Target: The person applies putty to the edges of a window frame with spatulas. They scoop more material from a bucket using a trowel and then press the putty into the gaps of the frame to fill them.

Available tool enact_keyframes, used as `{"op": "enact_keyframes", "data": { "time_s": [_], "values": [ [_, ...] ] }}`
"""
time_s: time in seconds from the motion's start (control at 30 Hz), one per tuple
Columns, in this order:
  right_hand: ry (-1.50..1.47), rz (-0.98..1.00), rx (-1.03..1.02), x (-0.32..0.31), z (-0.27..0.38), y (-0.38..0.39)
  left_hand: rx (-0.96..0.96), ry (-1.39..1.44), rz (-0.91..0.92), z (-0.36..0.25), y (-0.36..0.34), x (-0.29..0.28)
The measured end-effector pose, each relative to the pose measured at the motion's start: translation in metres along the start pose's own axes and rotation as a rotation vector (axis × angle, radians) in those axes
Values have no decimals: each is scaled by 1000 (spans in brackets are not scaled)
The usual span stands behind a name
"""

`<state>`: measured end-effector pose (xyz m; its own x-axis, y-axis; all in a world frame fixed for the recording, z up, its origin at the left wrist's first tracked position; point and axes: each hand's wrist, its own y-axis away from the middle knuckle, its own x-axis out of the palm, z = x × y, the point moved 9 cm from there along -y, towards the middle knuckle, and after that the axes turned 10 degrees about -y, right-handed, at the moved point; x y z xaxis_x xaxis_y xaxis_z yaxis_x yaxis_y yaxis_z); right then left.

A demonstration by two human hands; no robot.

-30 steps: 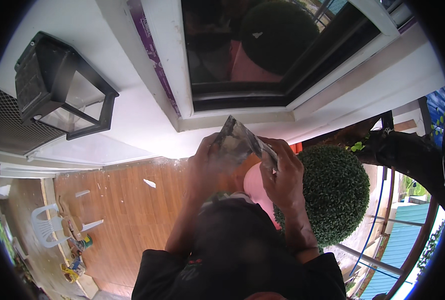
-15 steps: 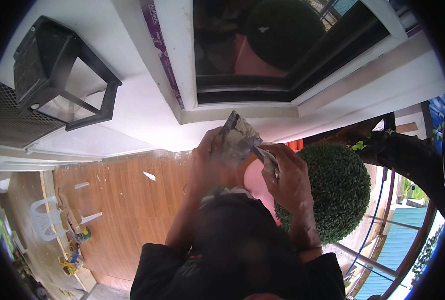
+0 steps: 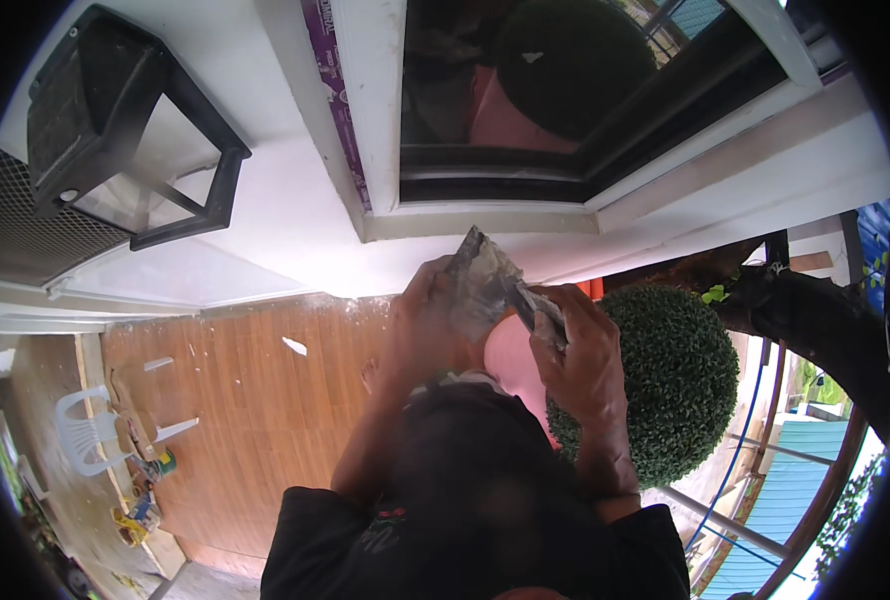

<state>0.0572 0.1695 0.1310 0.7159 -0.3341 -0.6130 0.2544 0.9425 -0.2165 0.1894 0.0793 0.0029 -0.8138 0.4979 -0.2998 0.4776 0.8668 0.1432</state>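
Plate (image 3: 483, 285) between the two hands (image 3: 415, 312) (image 3: 583, 352)

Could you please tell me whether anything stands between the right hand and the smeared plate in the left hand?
Only the flat tool in the right hand itself, at the right side of the smeared plate; nothing else visible stands between. The left hand grips the plate's left side.

The person's left hand (image 3: 423, 300) holds a smeared plate (image 3: 482, 285) near the window (image 3: 445, 100); the right hand (image 3: 585, 350) grips a flat tool (image 3: 524, 306) beside it. A black lamp (image 3: 95, 110) hangs left, a round bush (image 3: 680, 390) stands right.
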Motion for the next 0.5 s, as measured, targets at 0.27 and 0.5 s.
{"op": "enact_keyframes", "data": {
  "time_s": [0.27, 0.5],
  "values": [
    [23, -3, -1, -5, -1, 2, 89, 107, -41, -8, -3, -1],
    [171, 66, -72, 5, 8, -13, 101, 132, -19, -3, -4, 1]
  ]
}}
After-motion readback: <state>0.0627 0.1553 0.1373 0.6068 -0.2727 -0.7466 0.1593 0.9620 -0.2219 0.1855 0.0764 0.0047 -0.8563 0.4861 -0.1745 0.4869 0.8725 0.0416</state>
